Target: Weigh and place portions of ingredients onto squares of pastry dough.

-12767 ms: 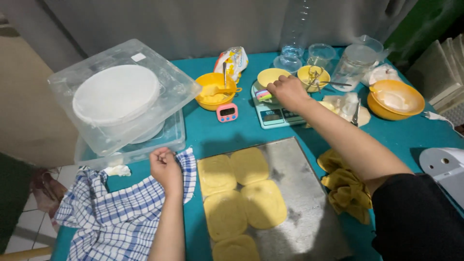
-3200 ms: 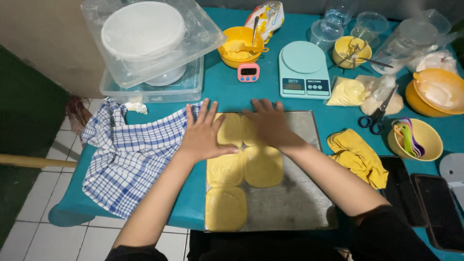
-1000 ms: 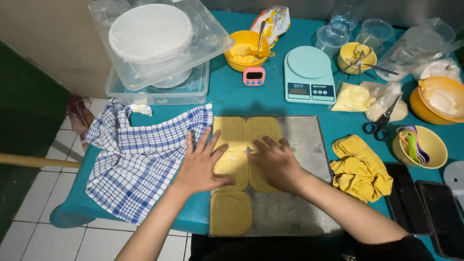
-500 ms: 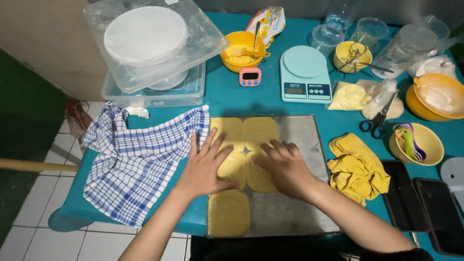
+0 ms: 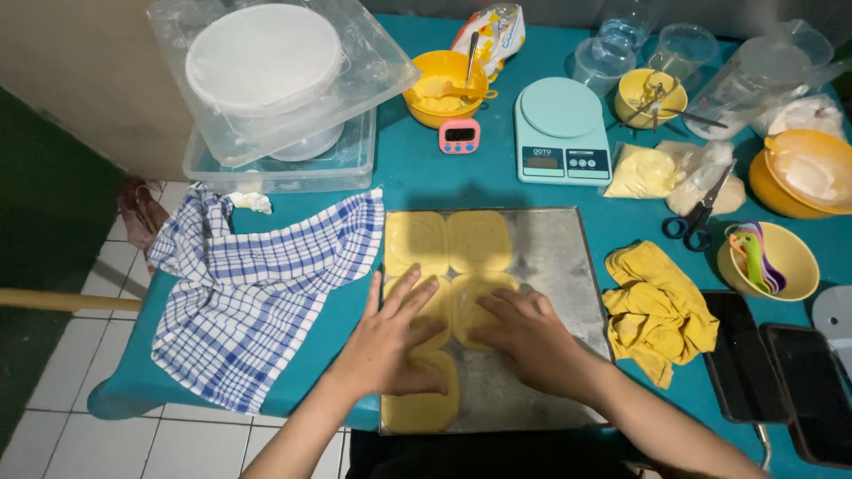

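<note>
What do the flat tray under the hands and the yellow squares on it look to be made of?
The tray looks like dull grey metal, mottled and scuffed, with a thin raised rim. The yellow squares look like soft dough: matte, with rounded edges, and pressed flat under the left hand and right hand.

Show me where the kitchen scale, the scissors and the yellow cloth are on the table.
kitchen scale [image 5: 561, 129], head view, on the round weighing platform.
scissors [image 5: 699, 215], head view, near the pivot, just above the black handles.
yellow cloth [image 5: 658, 306], head view, on the middle of the crumpled folds.
</note>
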